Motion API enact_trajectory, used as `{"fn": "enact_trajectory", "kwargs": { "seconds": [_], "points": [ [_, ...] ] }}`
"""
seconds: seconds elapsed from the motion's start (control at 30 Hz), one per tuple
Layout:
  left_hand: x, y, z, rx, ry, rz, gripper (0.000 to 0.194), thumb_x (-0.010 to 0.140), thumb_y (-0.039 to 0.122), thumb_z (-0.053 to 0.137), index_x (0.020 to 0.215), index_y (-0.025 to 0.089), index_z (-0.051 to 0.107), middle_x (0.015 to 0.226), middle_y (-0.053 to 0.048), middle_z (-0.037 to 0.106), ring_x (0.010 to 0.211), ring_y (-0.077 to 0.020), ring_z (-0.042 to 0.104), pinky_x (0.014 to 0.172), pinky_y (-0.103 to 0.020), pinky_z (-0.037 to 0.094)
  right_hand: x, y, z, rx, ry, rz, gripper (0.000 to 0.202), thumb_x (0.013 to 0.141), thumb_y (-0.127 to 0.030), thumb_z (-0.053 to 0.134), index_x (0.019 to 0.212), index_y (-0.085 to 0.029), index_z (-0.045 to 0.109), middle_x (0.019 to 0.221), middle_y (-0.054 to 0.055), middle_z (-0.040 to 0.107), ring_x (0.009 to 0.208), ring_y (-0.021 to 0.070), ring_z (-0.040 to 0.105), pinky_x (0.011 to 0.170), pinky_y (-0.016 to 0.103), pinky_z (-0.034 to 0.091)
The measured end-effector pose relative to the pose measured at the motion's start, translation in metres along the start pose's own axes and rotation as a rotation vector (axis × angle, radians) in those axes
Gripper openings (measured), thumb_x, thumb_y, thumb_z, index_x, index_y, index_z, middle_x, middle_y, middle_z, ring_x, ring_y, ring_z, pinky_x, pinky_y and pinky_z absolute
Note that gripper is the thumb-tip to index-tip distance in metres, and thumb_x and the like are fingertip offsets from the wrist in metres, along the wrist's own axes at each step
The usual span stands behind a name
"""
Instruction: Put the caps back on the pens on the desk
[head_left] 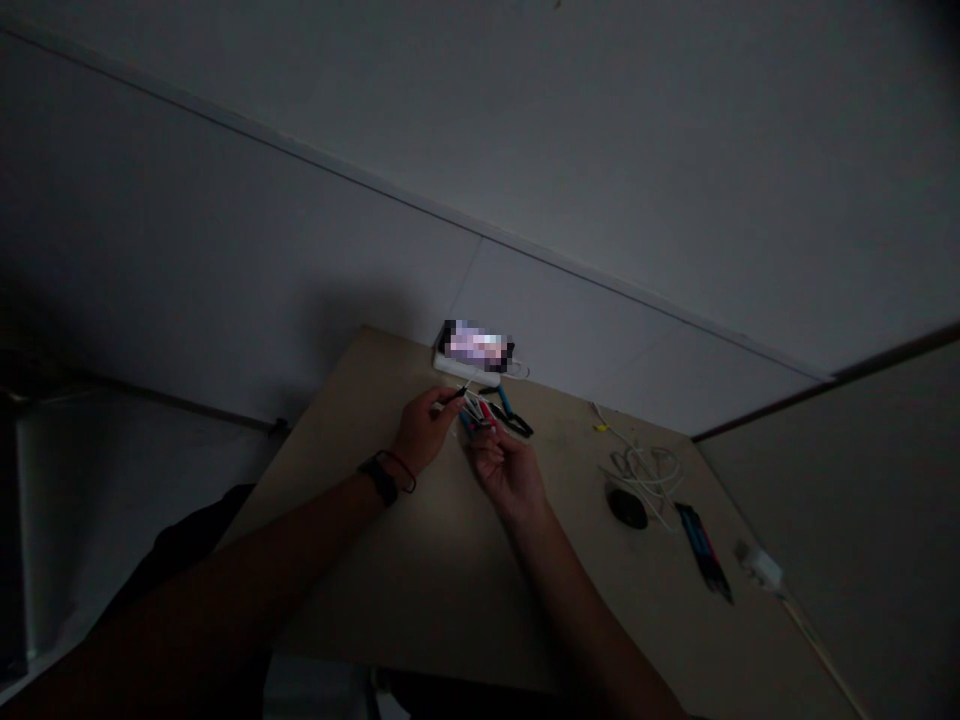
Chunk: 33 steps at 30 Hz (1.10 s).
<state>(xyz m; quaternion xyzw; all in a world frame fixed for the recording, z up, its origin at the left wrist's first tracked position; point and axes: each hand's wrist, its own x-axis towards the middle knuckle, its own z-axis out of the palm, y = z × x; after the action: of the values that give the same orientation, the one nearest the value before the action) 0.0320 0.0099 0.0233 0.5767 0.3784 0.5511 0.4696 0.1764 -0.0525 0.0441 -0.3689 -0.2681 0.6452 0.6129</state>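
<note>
A dim room, seen from above a plain tan table [420, 590], its far edge close against a broad, pale grey wall [225, 220]. A thin dark seam [360, 183] slants down that wall from upper left to lower right. Beyond the table's right edge rises a darker grey-brown surface [847, 470], apparently another wall. A soft shadow [360, 310] falls behind the table's far left corner. Past the left edge lies a grey, floor-like area [135, 470], fading into deep darkness.

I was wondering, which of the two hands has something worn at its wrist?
The left hand, with a dark band and red cord; the right hand wears neither.
</note>
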Motion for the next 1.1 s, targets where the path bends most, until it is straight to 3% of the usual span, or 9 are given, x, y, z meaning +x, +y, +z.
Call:
{"fn": "enact_trajectory", "kwargs": {
  "seconds": [0.2, 0.33, 0.5, 0.67, 0.87, 1.1],
  "points": [
    [-0.001, -0.002, 0.000, -0.043, -0.049, -0.060, 0.029, 0.090, 0.044, 0.061, 0.098, 0.018, 0.070, 0.082, -0.003, 0.072, 0.066, -0.0143, 0.064, 0.058, -0.024, 0.052, 0.005, 0.006, -0.004, -0.339, 0.250, -0.325, 0.032, 0.080, -0.047, 0.076, 0.085, -0.020, 0.059, 0.060, -0.007, 0.049, 0.048, 0.0084, 0.042, 0.042, 0.020, 0.038],
    [0.000, 0.001, 0.000, -0.038, -0.088, -0.027, 0.025, 0.090, 0.040, 0.063, 0.094, 0.017, 0.072, 0.092, -0.006, 0.075, 0.082, -0.0182, 0.069, 0.071, -0.028, 0.057, 0.002, 0.007, -0.003, -0.586, 0.304, -0.434, 0.034, 0.083, -0.049, 0.073, 0.092, -0.018, 0.063, 0.061, -0.006, 0.055, 0.049, 0.0088, 0.047, 0.047, 0.021, 0.040],
    [-0.002, 0.007, -0.001, -0.074, -0.291, 0.020, 0.025, 0.090, 0.036, 0.063, 0.100, 0.017, 0.076, 0.101, -0.008, 0.077, 0.096, -0.0216, 0.071, 0.090, -0.035, 0.056, -0.001, 0.001, -0.002, -0.733, 0.363, -0.578, 0.034, 0.085, -0.049, 0.069, 0.094, -0.017, 0.064, 0.069, -0.003, 0.061, 0.055, 0.0110, 0.051, 0.054, 0.024, 0.044],
    [-0.002, 0.003, 0.001, -0.094, -0.376, 0.072, 0.023, 0.087, 0.034, 0.068, 0.102, 0.019, 0.079, 0.117, -0.010, 0.075, 0.112, -0.0240, 0.068, 0.099, -0.038, 0.054, 0.000, -0.003, -0.008, -0.690, 0.364, -0.545, 0.035, 0.085, -0.051, 0.068, 0.096, -0.018, 0.064, 0.072, -0.003, 0.061, 0.056, 0.0107, 0.052, 0.054, 0.023, 0.044],
    [-0.001, 0.001, 0.000, -0.024, -0.436, 0.084, 0.020, 0.088, 0.032, 0.069, 0.099, 0.020, 0.080, 0.107, -0.009, 0.078, 0.099, -0.0238, 0.072, 0.087, -0.035, 0.057, 0.003, -0.001, -0.008, -0.580, 0.320, -0.521, 0.035, 0.083, -0.050, 0.071, 0.097, -0.018, 0.065, 0.063, -0.006, 0.057, 0.051, 0.0091, 0.050, 0.051, 0.022, 0.043],
    [0.002, 0.003, -0.003, 0.090, -0.464, 0.041, 0.018, 0.086, 0.029, 0.071, 0.099, 0.020, 0.080, 0.105, -0.008, 0.078, 0.100, -0.0227, 0.071, 0.089, -0.034, 0.056, 0.009, -0.001, -0.006, -0.429, 0.317, -0.492, 0.038, 0.077, -0.051, 0.077, 0.094, -0.018, 0.070, 0.060, -0.005, 0.059, 0.048, 0.0088, 0.050, 0.047, 0.022, 0.043]
  ]
}}
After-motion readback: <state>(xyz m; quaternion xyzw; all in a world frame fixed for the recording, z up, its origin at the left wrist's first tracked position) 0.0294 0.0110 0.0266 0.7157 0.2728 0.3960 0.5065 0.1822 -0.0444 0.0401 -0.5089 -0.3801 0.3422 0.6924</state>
